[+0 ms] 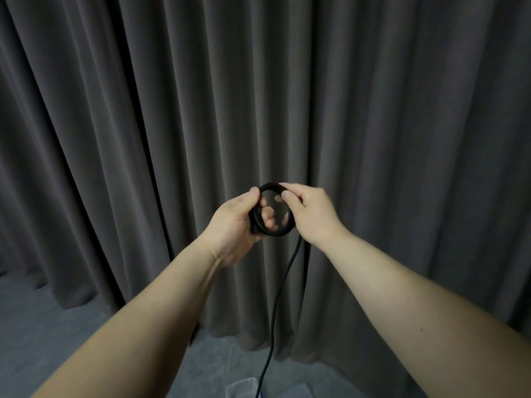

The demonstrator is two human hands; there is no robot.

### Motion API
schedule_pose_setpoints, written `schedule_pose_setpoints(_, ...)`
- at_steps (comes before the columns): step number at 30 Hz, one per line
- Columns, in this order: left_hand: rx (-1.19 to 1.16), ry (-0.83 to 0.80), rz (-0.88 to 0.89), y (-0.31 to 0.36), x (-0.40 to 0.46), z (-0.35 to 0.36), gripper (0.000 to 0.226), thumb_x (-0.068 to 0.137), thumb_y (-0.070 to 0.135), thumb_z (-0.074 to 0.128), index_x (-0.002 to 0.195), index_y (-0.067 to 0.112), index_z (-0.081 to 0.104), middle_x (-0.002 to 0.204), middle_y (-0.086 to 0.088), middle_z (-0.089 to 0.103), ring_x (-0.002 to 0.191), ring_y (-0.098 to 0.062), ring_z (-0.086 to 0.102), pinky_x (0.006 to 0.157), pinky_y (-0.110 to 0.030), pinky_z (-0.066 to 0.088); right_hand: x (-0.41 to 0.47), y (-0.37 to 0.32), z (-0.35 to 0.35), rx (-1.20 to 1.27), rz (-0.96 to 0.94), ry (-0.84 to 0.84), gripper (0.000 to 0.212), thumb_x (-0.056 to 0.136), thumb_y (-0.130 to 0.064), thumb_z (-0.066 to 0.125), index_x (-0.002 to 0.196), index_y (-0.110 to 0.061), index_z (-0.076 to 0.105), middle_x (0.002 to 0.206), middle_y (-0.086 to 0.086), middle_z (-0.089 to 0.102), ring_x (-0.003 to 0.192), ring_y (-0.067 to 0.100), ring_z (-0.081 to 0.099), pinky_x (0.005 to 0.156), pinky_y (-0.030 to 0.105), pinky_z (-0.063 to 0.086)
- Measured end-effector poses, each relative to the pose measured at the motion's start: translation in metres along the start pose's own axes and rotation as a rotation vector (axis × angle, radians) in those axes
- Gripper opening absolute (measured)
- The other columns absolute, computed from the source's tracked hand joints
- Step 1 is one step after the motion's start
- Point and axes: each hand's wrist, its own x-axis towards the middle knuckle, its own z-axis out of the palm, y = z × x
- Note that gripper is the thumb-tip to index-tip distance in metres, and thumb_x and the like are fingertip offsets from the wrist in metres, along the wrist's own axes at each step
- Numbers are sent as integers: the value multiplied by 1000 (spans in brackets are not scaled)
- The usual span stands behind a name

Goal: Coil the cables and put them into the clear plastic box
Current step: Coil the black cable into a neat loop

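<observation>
Black cable [271, 228] coil: L hand [235, 225] fingers curled thru loop, R hand [311, 212] pinches top; tail hangs down.

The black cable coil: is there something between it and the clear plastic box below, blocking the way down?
Nothing visible blocks it. The left hand and right hand hold the black cable coil in the air. Only its own loose tail hangs down toward the clear plastic box on the floor.

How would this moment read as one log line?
step: coiling | left hand: holds coil | right hand: pinches coil top | tail: hangs loose | box: below
</observation>
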Motion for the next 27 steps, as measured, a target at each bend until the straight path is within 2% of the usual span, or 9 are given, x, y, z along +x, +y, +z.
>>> schedule_pose_setpoints(2,-14,-19,-9,0,0,1,32,105,28,33,82,13,50,55,5,39,48,-9,37,68,-26,44,-2,2,1,38,8,19,28,97,-19,49,118,-21,67,95,-9,71,86,11,65,86,30,52)
schedule_pose_setpoints(4,-49,-23,-6,0,0,2,33,104,27,32,81,13,50,54,7,34,46,-7,31,68,-26,35,-5,2,4,72,28,3,30,99,-21,46,122,-26,64,93,-9,70,92,8,64,86,22,47)
schedule_pose_setpoints(7,-61,-5,-23,-1,2,3,35,104,30,31,75,15,45,49,8,33,43,-7,26,66,-28,25,-8,1,10,149,75,-41,31,101,-27,40,125,-30,60,88,-1,68,87,11,62,82,26,47)
schedule_pose_setpoints(10,94,28,16,-2,3,4,37,102,37,37,71,16,39,50,6,29,47,-10,19,62,-29,20,-7,-3,10,202,79,-11,29,102,-30,40,113,-21,65,82,3,66,77,14,61,75,28,48)
schedule_pose_setpoints(12,206,37,63,-2,2,5,35,102,33,39,71,16,39,55,3,23,54,-13,14,58,-29,17,-5,-5,8,222,67,8,26,101,-31,42,102,-19,65,80,2,65,74,10,60,72,27,48)
schedule_pose_setpoints(16,319,12,90,-6,0,7,38,106,28,33,73,13,45,58,1,25,55,-13,17,53,-25,17,-2,-8,4,316,96,43,31,99,-30,49,71,-18,52,65,-6,57,50,-3,53,53,18,42)
schedule_pose_setpoints(21,29,-35,12,-5,-3,13,35,105,24,28,77,10,45,50,8,37,45,-6,28,62,-29,15,-2,-6,0,412,130,39,34,97,-26,53,65,-16,53,58,-4,56,51,4,52,52,18,44)
schedule_pose_setpoints(24,-63,-78,-36,0,-4,14,32,104,23,28,79,13,45,50,8,35,41,-4,40,66,-27,27,0,-5,3,545,205,24,34,97,-29,53,65,-18,54,61,5,55,53,16,49,53,29,44)
schedule_pose_setpoints(27,-127,-82,-26,2,-3,15,23,98,24,37,78,15,46,52,8,38,45,-5,39,68,-26,36,0,-7,6,520,187,51,28,99,-24,48,74,-18,59,65,14,57,54,21,52,56,36,45)
